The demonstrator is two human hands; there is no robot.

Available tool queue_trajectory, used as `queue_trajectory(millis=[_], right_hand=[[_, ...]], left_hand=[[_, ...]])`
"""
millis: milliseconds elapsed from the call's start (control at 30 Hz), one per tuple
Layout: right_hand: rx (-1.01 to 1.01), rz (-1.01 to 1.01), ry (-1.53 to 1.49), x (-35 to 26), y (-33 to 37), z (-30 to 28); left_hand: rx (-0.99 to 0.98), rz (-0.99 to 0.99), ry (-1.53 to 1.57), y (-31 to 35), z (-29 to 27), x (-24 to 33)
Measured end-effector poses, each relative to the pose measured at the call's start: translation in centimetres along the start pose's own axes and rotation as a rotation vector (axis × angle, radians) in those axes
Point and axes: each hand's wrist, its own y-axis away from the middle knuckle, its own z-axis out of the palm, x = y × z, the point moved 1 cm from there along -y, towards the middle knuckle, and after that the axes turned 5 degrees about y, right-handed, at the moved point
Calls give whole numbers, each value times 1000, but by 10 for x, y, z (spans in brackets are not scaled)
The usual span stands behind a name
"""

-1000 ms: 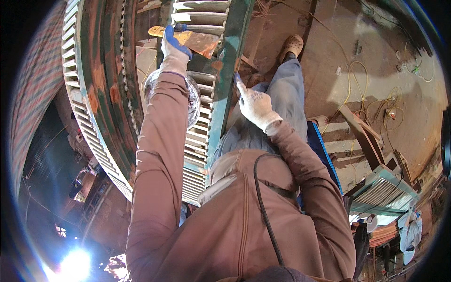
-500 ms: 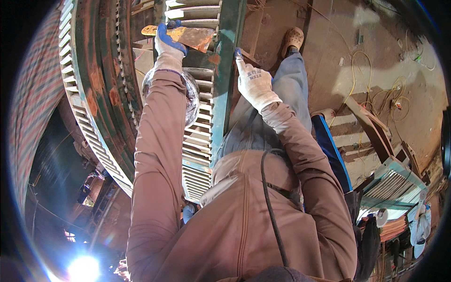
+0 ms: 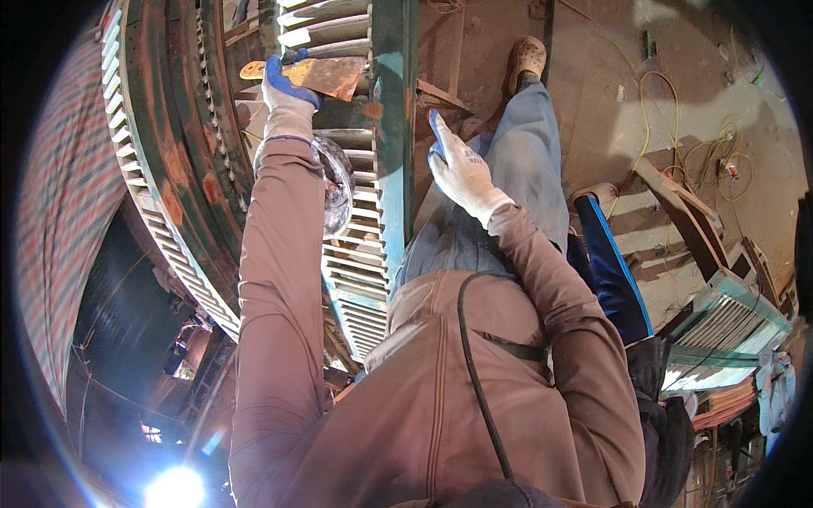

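Observation:
My left hand, in a white glove with blue fingertips, is closed round the yellow handle of a wide scraper. The scraper's blade is stained orange-brown and points right, over the slats of a green louvred shutter. Partly under my left forearm, a shiny round bowl rests on the slats. My right hand, gloved the same way, is above my thigh, just right of the shutter's edge. Its index finger is stretched out and no object shows in it; the other fingers are partly hidden.
Left of the shutter stand dark, rust-patched frames and a striped cloth. Someone in dark trousers with a blue stripe is close on my right. Yellow cable, boards and another louvred shutter lie farther right.
The view has shifted, so the shutter and scraper appear farther left. My right hand has dropped slightly toward my thigh. My left hand keeps its hold on the scraper.

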Motion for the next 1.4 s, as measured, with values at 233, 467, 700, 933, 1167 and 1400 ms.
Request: queue_trajectory(millis=[233, 467, 700, 933, 1167, 1400], right_hand=[[-35, 73, 80, -12, -34, 8], [-62, -40, 85, 4, -10, -12], [5, -22, 108, -5, -36, -9], [-161, 28, 116, -6, 4, -17], [-214, -4, 201, -15, 7, 14], [-228, -29, 341, -31, 11, -19]], left_hand=[[-40, -6, -67, -6, -3, 3], [-27, 30, -57, -7, -7, 2], [-58, 21, -74, -3, 1, 1], [7, 27, -127, -3, -2, 1], [-31, 33, -97, -12, -3, 1], [-16, 21, -47, -11, -9, 2]])
